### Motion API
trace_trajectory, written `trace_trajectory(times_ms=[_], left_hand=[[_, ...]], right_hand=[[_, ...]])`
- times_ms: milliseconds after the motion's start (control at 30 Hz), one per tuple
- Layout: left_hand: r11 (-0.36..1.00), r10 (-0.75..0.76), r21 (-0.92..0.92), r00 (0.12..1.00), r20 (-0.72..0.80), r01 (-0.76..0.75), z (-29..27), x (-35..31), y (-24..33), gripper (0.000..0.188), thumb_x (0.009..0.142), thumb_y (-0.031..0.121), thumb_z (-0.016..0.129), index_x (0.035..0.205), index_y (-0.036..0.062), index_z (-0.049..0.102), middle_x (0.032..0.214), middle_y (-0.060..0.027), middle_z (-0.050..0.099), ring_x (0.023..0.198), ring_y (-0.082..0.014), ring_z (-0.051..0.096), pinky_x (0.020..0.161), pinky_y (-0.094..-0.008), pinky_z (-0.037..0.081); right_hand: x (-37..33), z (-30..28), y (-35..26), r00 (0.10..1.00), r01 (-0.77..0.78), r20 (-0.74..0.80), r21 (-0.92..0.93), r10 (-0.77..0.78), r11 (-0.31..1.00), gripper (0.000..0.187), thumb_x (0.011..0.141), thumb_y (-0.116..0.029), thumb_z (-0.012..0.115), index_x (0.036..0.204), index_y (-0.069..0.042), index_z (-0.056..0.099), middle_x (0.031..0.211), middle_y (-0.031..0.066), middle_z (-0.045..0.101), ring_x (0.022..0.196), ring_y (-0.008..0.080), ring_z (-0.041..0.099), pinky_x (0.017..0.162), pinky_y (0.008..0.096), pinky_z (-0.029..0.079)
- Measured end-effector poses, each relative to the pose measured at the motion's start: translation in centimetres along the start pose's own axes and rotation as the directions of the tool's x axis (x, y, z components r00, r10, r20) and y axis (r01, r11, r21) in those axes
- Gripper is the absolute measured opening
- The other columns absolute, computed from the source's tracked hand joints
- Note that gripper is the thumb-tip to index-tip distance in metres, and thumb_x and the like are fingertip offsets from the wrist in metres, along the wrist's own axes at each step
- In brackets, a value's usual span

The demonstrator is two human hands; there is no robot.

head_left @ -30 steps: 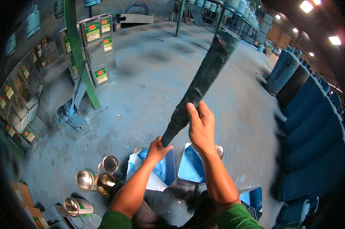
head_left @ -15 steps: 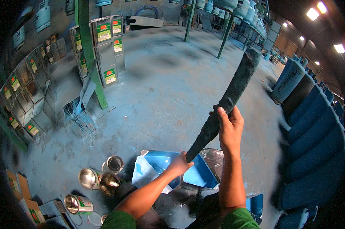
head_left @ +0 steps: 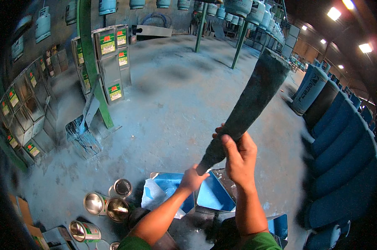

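A long dark paddle-shaped stick (head_left: pixel 257 98), rough on its surface, slants up and away to the right in front of me. Its narrow lower end sits in my left hand (head_left: pixel 192 179), whose fingers wrap round it. Farther up, my right hand (head_left: pixel 241 156) grips the stick with the thumb on top and fingertips showing on the far side. Below my hands lies an open metal container with blue paint inside (head_left: pixel 215 193). A whitish paint-marked sheet (head_left: pixel 154 193) hangs over its left part.
Several open round cans (head_left: pixel 94 203) stand at lower left. A paint-streaked square tin (head_left: pixel 83 137) is beside a green post (head_left: pixel 88 62). Stacked rectangular tins (head_left: pixel 109 62) stand behind. Blue gas cylinders (head_left: pixel 309 89) line the right; more sit on a rack (head_left: pixel 238 46).
The stick has turned, so its broad face shows wider. My right hand has come down and left with it, while both hands keep their hold. The view has shifted slightly.
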State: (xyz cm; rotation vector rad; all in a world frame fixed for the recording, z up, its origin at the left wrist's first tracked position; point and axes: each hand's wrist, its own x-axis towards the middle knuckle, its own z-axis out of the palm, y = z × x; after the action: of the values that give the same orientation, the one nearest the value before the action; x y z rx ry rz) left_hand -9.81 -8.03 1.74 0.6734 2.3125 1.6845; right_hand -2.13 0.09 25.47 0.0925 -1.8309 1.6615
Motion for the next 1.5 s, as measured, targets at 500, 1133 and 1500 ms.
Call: trace_trajectory(times_ms=[500,1133,1500], left_hand=[[0.962,-0.13,0.237,0.991,-0.028,0.133,-4.4,0.6,-1.2,0.045,0.078,0.029,0.078,0.108,0.0009,0.062,0.097,-0.0266,0.069,0.097,-0.0433,0.066,0.083,-0.0477,0.053],[0.946,-0.219,0.268,0.97,0.11,0.183,-5.6,-1.8,-1.5,0.056,0.074,0.033,0.08,0.114,-0.0008,0.061,0.105,-0.0234,0.069,0.103,-0.0393,0.066,0.088,-0.0435,0.052],[0.995,-0.02,0.098,0.999,0.032,0.017,-1.8,-0.1,-2.3,0.054,0.073,0.029,0.083,0.113,-0.0012,0.062,0.099,-0.0267,0.07,0.098,-0.0433,0.067,0.084,-0.0443,0.054]], right_hand=[[0.6,0.3,1.2,0.998,-0.027,-0.059,0.044,0.03,0.999,0.019,0.098,-0.008,0.06,0.112,0.004,0.058,0.101,0.0107,0.067,0.095,0.0186,0.064,0.083,0.033,0.051],[2.1,2.9,2.4,0.995,-0.1,0.016,-0.059,0.102,0.993,0.028,0.101,-0.017,0.056,0.121,0.003,0.054,0.105,0.0115,0.067,0.092,0.0157,0.065,0.076,0.0304,0.053],[1.1,2.2,0.6,0.997,0.051,0.062,-0.052,-0.048,0.997,0.035,0.1,-0.013,0.055,0.132,-0.001,0.049,0.106,0.0117,0.067,0.095,0.0192,0.066,0.081,0.0335,0.053]])
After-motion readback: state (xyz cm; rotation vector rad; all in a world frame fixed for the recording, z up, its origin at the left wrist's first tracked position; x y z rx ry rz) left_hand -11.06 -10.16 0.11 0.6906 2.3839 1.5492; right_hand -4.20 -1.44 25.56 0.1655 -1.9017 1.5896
